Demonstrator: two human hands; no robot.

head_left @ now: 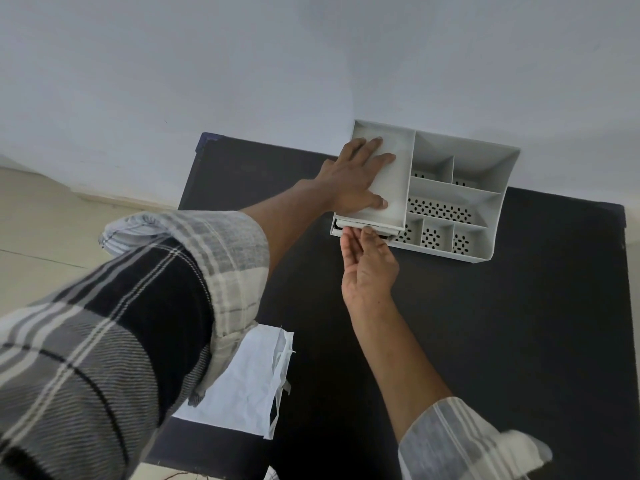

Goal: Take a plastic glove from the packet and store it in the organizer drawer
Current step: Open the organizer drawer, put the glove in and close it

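Observation:
A white plastic organizer [485, 168] with several open compartments stands at the far edge of the dark table. My left hand [356, 174] lies flat, fingers spread, on the solid top of its left section. Below that top, the drawer front [349, 227] shows as a narrow white strip. My right hand [369, 268] is palm up with its fingertips touching that drawer front. A white plastic packet [252, 375] lies flat on the table near me, partly under my left sleeve. No loose glove is visible.
The dark table [502, 341] stands against a pale wall [277, 64]. Beige floor [41, 220] shows at the left. The organizer's lower compartments have perforated bottoms.

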